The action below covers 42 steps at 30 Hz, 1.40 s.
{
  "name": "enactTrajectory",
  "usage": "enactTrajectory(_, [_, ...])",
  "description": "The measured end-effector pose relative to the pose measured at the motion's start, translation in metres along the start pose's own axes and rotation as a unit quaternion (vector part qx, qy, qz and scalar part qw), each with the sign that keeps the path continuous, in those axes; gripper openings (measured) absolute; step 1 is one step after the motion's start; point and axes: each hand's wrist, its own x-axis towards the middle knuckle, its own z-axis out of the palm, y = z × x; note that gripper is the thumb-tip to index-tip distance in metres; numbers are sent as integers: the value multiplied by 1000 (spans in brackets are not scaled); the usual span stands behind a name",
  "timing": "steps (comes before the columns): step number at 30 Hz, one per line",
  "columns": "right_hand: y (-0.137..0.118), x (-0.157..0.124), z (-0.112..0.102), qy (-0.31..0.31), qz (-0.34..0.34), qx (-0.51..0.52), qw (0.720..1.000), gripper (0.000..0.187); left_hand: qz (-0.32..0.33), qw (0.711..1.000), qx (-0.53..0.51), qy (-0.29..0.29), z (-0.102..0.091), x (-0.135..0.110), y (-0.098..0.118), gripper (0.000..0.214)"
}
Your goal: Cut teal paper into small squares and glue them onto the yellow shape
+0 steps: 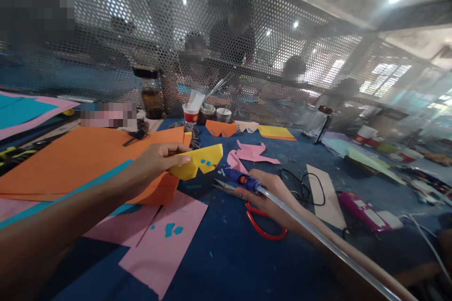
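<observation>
My left hand [168,156] pinches a folded yellow paper cutout [192,162] that has small blue squares stuck on it. My right hand [265,188] is wrapped around a blue hot glue gun [243,179], its nozzle close to the cutout's right edge; I cannot tell whether they touch. A long clear glue stick [318,237] runs out of the gun's back toward the lower right. Under the right hand, scissors with red handles [266,228] lie on the blue tabletop [226,268]. A pink paper scrap [249,153] rests just beyond the gun.
Orange sheets [88,155] and pink paper [165,244] with blue scraps lie left. Behind stand a lidded jar [151,96], cups [190,115], an orange cutout [221,128] and a perforated metal screen [165,23]. To the right are a cable [300,193] and a magenta device [363,211].
</observation>
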Motion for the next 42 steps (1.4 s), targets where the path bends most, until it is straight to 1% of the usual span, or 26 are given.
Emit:
enactTrajectory(3, [1,0,0,9,-8,0,1000,42,-2,1000,-3,-1,0,1,-1,36])
enactTrajectory(6, [1,0,1,4,-15,2,1000,42,-6,1000,-2,-1,-1,1,-1,35])
enactTrajectory(11, [1,0,1,-5,-9,-7,1000,41,-5,1000,4,2,-1,1,0,37])
enactTrajectory(16, [0,0,0,5,-12,-22,1000,44,-2,1000,7,-2,0,0,0,40])
enactTrajectory(19, [1,0,1,3,-16,-24,1000,42,-1,1000,10,0,0,0,-1,40])
enactTrajectory(22, [3,0,1,-1,-18,-23,1000,39,1,1000,14,2,0,1,-2,39])
enactTrajectory(25, [5,1,2,-1,-20,-19,1000,40,3,1000,12,-2,0,0,-1,36])
enactTrajectory(29, [2,1,0,-5,-12,-16,1000,40,2,1000,9,2,0,0,-1,35])
enactTrajectory(32, [-5,0,-3,-13,7,10,1000,40,1,1000,9,1,0,0,-1,35])
enactTrajectory(36, [-11,-3,-7,-25,40,77,996,34,0,1000,5,-2,1,-1,1,33])
enactTrajectory(39, [-8,-3,-5,-36,44,134,989,32,-3,1000,3,-3,1,-3,3,32])
enactTrajectory(42, [0,-3,0,-30,49,187,981,34,-5,1000,6,-4,1,-3,2,32])
